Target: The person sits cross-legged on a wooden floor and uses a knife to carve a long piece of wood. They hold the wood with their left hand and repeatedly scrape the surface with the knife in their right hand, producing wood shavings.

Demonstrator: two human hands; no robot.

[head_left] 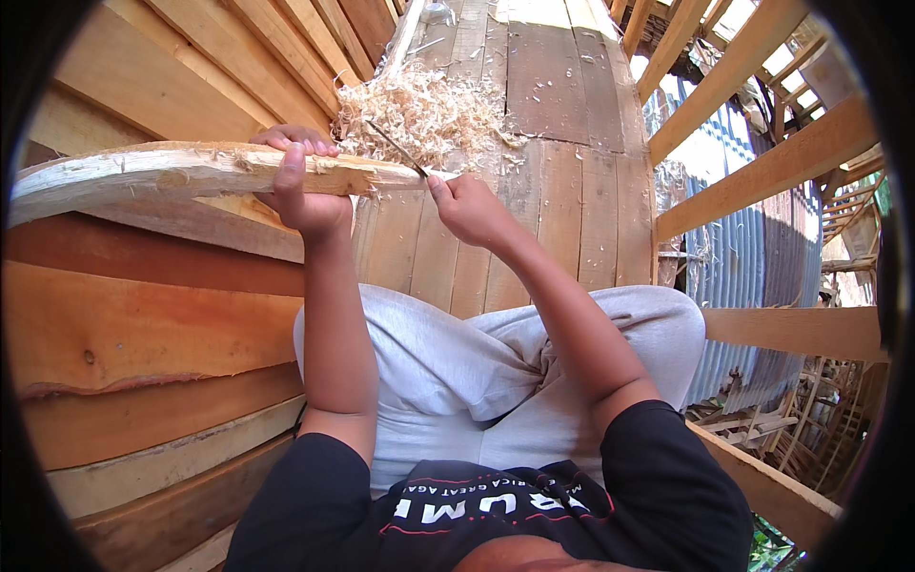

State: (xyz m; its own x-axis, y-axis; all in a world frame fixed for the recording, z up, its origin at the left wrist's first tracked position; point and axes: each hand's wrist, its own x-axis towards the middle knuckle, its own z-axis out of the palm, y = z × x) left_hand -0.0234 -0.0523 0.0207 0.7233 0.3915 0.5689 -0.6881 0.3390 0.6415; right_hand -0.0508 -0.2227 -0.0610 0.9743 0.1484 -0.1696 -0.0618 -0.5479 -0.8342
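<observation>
plenty shaved already, judging by shavings pile [424, 114] at twelve o'clock; left hand [303, 186] wrapped tight round pale timber piece [172, 172] at ten, right hand [469, 205] clenching blade [396, 148], tip end looking still rough.

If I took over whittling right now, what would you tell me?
Left hand: gripping the long wooden pole and holding it level.
Right hand: holding a knife, blade against the pole's carved end.
Done: that end is partly shaved pale; a heap of shavings lies on the plank floor beyond it.
Left: the rest of the pole looks rough.
</observation>
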